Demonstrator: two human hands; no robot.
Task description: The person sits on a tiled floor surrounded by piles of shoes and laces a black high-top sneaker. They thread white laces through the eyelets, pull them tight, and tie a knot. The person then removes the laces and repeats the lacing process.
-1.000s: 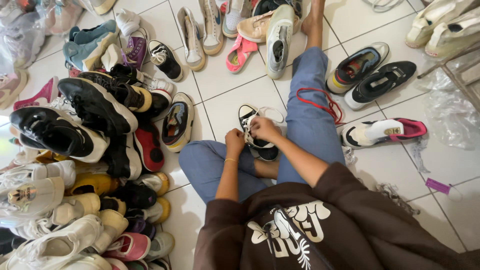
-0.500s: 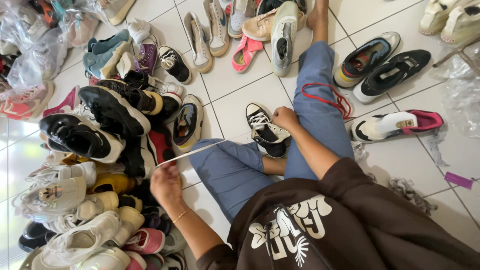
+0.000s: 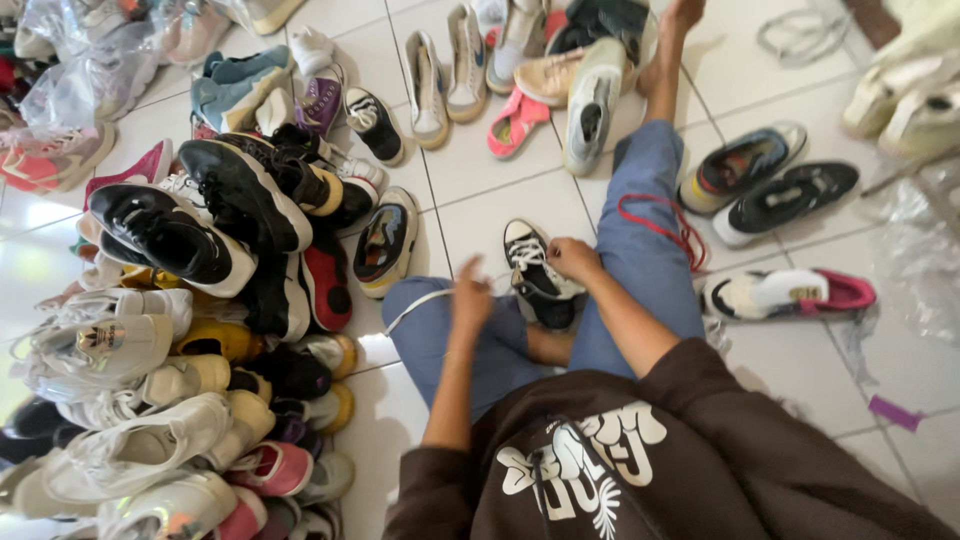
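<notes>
Lacing is the step in hand, I judge: the black sneaker (image 3: pixel 538 275) with white laces sits in the lap of a person seated on the floor, between the blue-jeaned legs. The right hand (image 3: pixel 572 258) rests on its top, fingers curled on the laces. The left hand (image 3: pixel 470 297) pinches a white lace (image 3: pixel 415 305) that trails off toward the floor's left side. The next move probably calls for threading that loose end through an eyelet. The white tiled floor (image 3: pixel 480 205) carries a heap of shoes (image 3: pixel 190 330) along its left edge, with more pairs scattered toward the far edge.
</notes>
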